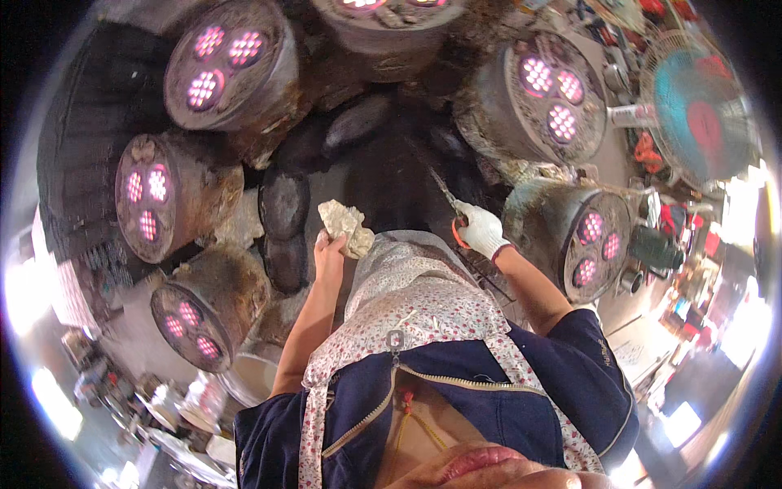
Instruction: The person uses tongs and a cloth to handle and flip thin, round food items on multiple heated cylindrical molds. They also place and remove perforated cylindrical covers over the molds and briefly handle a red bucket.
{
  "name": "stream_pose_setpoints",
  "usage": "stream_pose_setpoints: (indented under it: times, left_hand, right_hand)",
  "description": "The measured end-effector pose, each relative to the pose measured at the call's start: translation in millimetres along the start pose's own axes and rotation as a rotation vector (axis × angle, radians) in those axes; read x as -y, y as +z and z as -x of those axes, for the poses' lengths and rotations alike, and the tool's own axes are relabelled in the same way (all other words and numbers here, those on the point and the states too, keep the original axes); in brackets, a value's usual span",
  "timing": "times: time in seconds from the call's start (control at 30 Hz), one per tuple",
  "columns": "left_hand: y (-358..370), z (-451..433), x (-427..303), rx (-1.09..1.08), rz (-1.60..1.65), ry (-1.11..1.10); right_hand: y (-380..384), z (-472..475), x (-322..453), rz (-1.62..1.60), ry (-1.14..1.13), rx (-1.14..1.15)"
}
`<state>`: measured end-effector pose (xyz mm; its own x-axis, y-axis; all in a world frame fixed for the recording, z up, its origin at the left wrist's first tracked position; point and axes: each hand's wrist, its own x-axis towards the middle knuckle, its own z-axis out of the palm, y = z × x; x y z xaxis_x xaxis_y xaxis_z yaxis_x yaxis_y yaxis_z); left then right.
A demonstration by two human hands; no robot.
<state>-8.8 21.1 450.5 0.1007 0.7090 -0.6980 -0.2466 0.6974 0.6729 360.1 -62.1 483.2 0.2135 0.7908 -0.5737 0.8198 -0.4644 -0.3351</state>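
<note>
My bare left hand (pixel 331 246) grips a crumpled cream-coloured wad (pixel 345 225), which looks like cloth or paper. A white knit glove covers my right hand (pixel 482 231). It is closed around the orange handle (pixel 459 234) of a long, thin metal tool, probably tongs or scissors. The tool's shaft (pixel 441 185) points away from me over a dark area, where its tip blurs. Both hands are in front of my flowered apron (pixel 421 287). Dark oval objects (pixel 286 209) lie beyond my left hand, one of them a dark elongated piece (pixel 357 124) farther off.
Cylindrical stoves ring me, each with glowing honeycomb briquettes: left (pixel 177 195), lower left (pixel 214 305), far left (pixel 235 67), far middle (pixel 391 43), far right (pixel 537 101) and right (pixel 565 235). An electric fan (pixel 702 116) stands at right. A white bucket (pixel 249 376) is behind the lower-left stove.
</note>
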Motion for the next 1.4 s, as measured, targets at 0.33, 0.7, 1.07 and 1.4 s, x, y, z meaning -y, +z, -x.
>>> stream_pose_setpoints:
  times: [0.33,0.7,1.07,1.4]
  left_hand:
    - [60.2,-58.8,-8.4,0.240,-0.330,-0.063]
    - [83.7,-53.5,6.8,0.439,-0.525,-0.160]
    - [70.5,52.5,54.6,0.339,-0.505,-0.060]
    - [20.0,168.3,156.0,0.313,-0.396,-0.120]
  right_hand:
    - [-20.0,144.8,18.8,-0.245,0.095,-0.380]
    - [29.5,265.6,3.4,-0.434,0.318,-0.942]
    - [90.6,349.3,-162.2,-0.293,0.837,-1.281]
    - [106.2,372.9,-216.6,-0.375,0.858,-1.093]
